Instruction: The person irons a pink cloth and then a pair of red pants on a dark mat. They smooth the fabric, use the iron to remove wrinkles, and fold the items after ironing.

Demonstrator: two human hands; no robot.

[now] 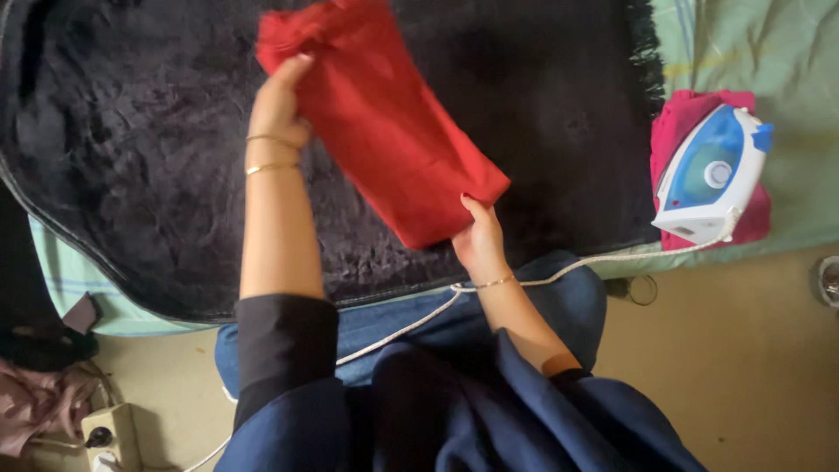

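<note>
Dark blue clothing (489,411) of the wearer fills the bottom of the view, with blue denim (542,306) just above it. Both forearms reach up from black and navy sleeves.

Left hand (280,109): raised, fingers closed over the upper left end of a folded red cloth (384,131), thumb side toward the camera. Two thin gold bangles (271,153) sit on that wrist.

Right hand (479,240): pinching the lower right corner of the same red cloth, fingers tucked behind it, thumb on the front. A fine bracelet (489,282) circles this wrist.

Red cloth: folded into a long rectangle, held slanted between the two hands, upper end bunched, lifted above a black plush blanket (140,149) that covers most of the surface. Whether its lower edge touches the blanket cannot be told.

Right of the blanket, on a pale green sheet (786,52), a white and blue iron (708,175) rests on a folded pink cloth (682,118). Its white cord (594,260) runs leftward across the denim, passing just under the right wrist. Well apart at lower left: a white power strip (109,433) on a beige floor (743,367), beside a heap of pinkish fabric (39,402).
</note>
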